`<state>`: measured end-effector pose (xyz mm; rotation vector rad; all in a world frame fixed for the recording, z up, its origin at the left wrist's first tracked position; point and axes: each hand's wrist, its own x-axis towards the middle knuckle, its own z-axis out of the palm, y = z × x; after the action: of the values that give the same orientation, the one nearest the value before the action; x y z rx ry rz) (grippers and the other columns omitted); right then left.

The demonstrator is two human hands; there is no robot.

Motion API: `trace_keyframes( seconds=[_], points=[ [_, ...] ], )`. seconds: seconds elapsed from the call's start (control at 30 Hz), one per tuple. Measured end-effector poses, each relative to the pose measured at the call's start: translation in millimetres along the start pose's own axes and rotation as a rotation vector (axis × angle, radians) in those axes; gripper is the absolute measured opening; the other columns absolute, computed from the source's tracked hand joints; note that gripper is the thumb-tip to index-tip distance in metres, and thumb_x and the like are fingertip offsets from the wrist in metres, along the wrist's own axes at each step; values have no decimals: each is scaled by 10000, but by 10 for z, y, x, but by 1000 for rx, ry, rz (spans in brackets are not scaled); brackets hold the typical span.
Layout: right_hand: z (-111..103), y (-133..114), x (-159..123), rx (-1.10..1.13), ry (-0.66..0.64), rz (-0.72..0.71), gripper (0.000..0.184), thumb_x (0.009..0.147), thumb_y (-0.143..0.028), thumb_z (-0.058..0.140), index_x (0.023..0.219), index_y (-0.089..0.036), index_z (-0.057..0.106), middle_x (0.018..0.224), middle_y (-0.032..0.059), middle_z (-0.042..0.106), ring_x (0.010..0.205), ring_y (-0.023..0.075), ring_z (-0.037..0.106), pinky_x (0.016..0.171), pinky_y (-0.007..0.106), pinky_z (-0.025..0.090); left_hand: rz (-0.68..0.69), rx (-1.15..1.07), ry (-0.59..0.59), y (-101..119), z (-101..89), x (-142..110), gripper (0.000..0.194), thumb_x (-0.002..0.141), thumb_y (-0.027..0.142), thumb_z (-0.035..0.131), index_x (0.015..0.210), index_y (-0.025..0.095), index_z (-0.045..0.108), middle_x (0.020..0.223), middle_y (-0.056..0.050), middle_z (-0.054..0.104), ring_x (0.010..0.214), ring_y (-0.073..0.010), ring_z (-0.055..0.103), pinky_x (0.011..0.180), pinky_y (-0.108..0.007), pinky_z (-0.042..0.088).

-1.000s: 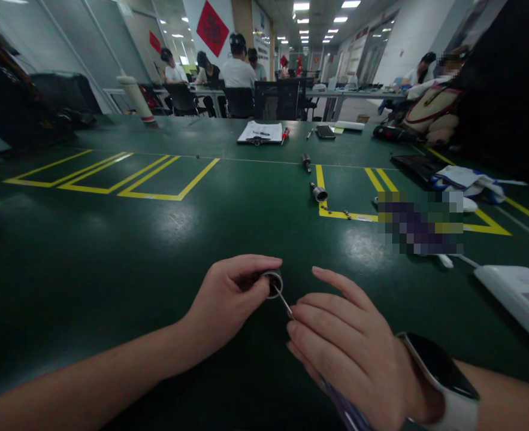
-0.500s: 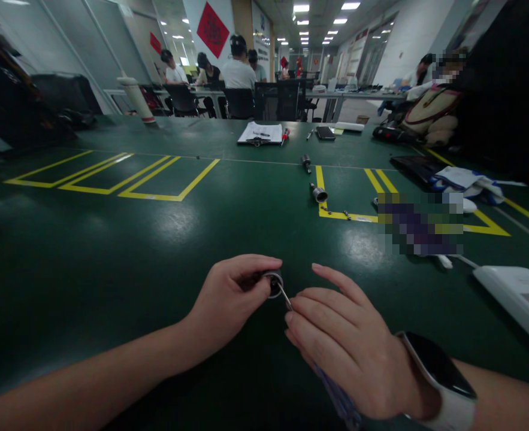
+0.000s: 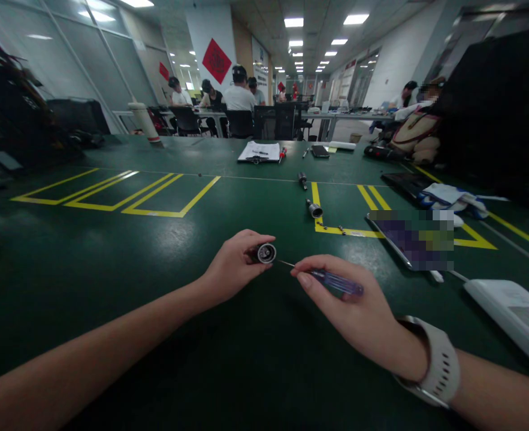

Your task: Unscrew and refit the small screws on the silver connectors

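Note:
Between the thumb and fingers of my left hand (image 3: 233, 263) is a round metal connector shell (image 3: 266, 253). Its open end faces right and toward me, showing dark inner parts. My right hand (image 3: 351, 311) grips a screwdriver (image 3: 336, 281) with a clear purple handle. The thin shaft points left, and its tip is just right of the shell, apart from it. Farther back on the table, a similar metal connector (image 3: 313, 209) lies by the yellow tape corner, with another metal connector (image 3: 302, 181) behind it. Several small screws (image 3: 342, 230) lie near the tape.
A phone (image 3: 403, 242) with a cable lies to the right, and a white box-shaped device (image 3: 511, 314) is nearer me. Farther back are a clipboard with papers (image 3: 259, 152), a red-handled tool (image 3: 283, 154) and a cloth (image 3: 453, 200). People (image 3: 239, 96) sit at distant desks.
The screwdriver tip has come out of the shell. My right hand has turned over, bringing the handle into view above the palm. Both hands appear higher, and the camera view has tilted up.

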<state>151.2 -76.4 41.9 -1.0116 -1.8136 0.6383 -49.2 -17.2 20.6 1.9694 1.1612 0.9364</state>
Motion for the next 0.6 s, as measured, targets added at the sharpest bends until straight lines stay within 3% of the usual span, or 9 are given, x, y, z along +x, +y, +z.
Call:
trace_keyframes(
  seconds=[0.13,0.23,0.33,0.47,0.6],
  points=[
    [67,79,125,117,-20,89,163,830,-234,554,901,-177,689,845,45,709,775,164,665,674,287,540,143,271,30,-62,-7,209,269,680,246,686,926,163,618,921,-47,531,833,-177,547,669,-289,470],
    [121,153,137,196,1,88,174,839,-232,542,920,-174,684,879,54,707,823,171,664,713,307,542,216,360,61,-131,24,324,238,655,288,703,775,159,543,811,-18,524,749,-160,504,644,-278,426],
    [148,213,109,211,-17,87,166,837,-212,546,932,-176,678,912,53,700,844,164,656,748,312,534,197,333,45,-224,61,373,261,674,309,682,763,169,480,772,1,526,696,-142,489,622,-263,408],
    [164,255,86,174,-60,91,172,848,-206,533,952,-178,667,923,49,688,859,157,646,769,313,526,151,204,-67,-299,87,354,195,753,301,613,828,163,498,795,0,566,696,-126,530,622,-243,416],
    [202,272,71,88,-68,52,165,844,-187,530,954,-171,652,923,56,682,860,162,641,781,327,521,169,281,-56,-290,95,315,172,767,313,600,740,161,525,706,11,548,655,-121,517,596,-236,395]
  ],
)
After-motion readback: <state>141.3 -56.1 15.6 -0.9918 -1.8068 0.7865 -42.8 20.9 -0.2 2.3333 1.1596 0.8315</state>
